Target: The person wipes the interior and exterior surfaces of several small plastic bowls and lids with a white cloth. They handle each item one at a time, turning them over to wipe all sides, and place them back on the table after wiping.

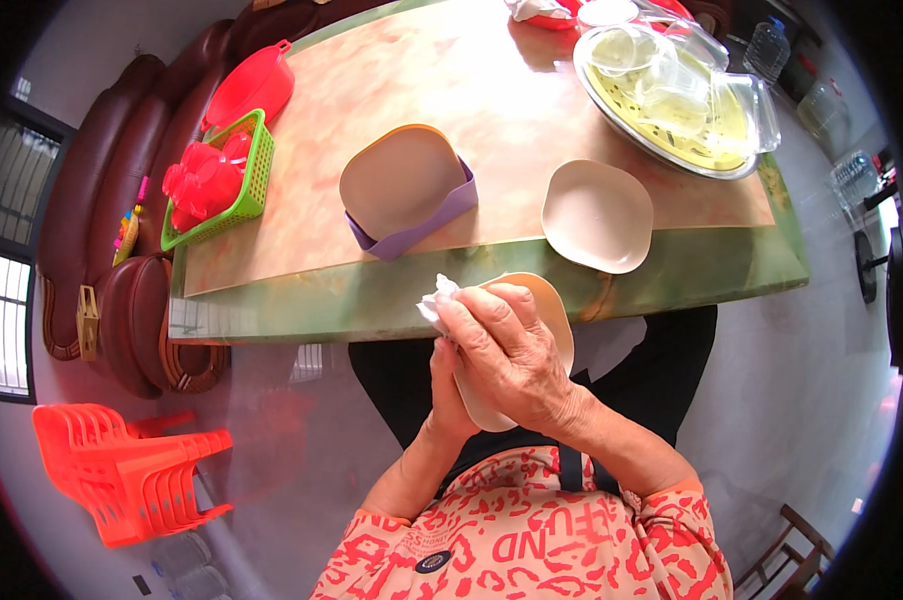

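Observation:
My right hand [506, 355] presses a crumpled white cloth [434, 300] against a beige squarish plate [556, 310] that I hold upright over my lap, just below the table's green edge. My left hand [449, 395] grips the plate from behind, mostly hidden by my right hand. On the table beyond lie another beige plate [597, 215] and a stack of plates [403, 182] resting in a purple holder [426, 225].
A green basket [254, 190] with red cups [203, 182] and a red lid [251, 85] sit at the table's left. A metal basin [671, 150] with clear containers stands at the back right. Orange stacked stools [126, 470] are on the floor left; brown sofa beyond.

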Tool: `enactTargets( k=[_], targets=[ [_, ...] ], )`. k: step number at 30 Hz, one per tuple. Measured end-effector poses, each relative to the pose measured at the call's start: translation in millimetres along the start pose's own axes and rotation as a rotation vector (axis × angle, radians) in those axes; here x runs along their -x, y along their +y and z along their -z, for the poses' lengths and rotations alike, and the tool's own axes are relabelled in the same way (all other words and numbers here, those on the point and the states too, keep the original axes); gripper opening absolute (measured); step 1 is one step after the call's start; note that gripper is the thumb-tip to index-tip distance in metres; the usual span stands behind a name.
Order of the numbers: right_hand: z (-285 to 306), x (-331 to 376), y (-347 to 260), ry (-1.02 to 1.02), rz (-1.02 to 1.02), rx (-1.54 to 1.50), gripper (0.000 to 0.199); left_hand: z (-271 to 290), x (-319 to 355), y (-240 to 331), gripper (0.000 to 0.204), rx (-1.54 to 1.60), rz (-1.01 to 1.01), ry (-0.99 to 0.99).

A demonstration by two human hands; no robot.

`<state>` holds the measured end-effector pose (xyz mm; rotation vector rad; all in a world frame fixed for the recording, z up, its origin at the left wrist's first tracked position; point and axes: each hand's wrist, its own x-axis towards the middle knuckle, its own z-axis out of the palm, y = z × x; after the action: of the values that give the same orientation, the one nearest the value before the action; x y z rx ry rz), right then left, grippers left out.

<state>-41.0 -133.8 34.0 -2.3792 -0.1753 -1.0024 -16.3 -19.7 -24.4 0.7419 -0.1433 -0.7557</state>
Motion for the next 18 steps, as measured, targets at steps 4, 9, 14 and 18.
enactTargets(
  k=[4, 9, 14, 18],
  targets=[
    [12.5, -8.8, 10.8, -0.1, 0.085, 0.14, 0.039, -9.9, 1.0, 11.4, 0.071, 0.052, 0.176, -0.087],
    [27.1, -9.1, 27.2, -0.175, -0.01, 0.143, 0.032, -20.6, 0.8, 23.1, 0.087, -0.11, 0.314, -0.12],
    [48.0, -0.3, 43.6, -0.254, -0.186, 0.062, 0.02, -22.0, -2.5, 33.1, 0.098, -0.164, 0.4, -0.209],
    [49.2, 12.8, 48.9, -0.211, -0.213, 0.042, 0.015, -22.8, -4.2, 28.6, 0.097, -0.201, 0.31, -0.176]
  ],
)
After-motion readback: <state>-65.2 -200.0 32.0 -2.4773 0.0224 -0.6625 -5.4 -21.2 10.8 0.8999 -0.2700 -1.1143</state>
